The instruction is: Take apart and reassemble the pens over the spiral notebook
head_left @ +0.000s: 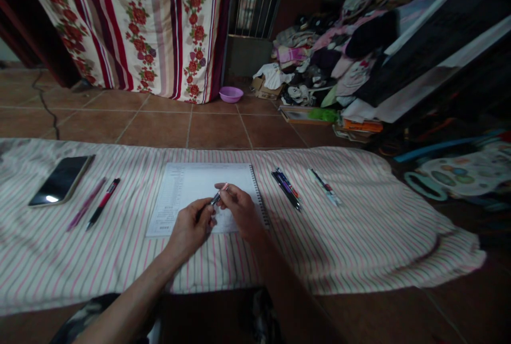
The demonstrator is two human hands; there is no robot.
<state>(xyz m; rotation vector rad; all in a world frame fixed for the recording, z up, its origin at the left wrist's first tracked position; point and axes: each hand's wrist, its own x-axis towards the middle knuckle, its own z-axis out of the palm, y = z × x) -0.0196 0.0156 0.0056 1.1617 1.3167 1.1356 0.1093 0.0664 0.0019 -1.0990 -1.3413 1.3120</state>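
Note:
Above an open spiral-bound notebook (203, 176), both hands meet on one pen (216, 197) with a dark and silvery body and a pinkish end. My left hand (188, 228) pinches its lower part, while my right hand (240, 209) has thumb and fingers closed on the upper, pinkish end. The fingers partly hide the pen. Left of the notebook lie a purple pen (87, 204) and a red-and-black pen (104, 203), side by side. To the right are a small bunch of dark pens (286, 189) and, farther over, a pale pen (327, 190).
A striped cloth (359, 237) covers the low surface under everything. A smartphone (62, 180) rests at the left. Beyond are a tiled floor (159, 120), a floral curtain (159, 24), a purple basin (231, 95) and a heap of clothes (319, 56).

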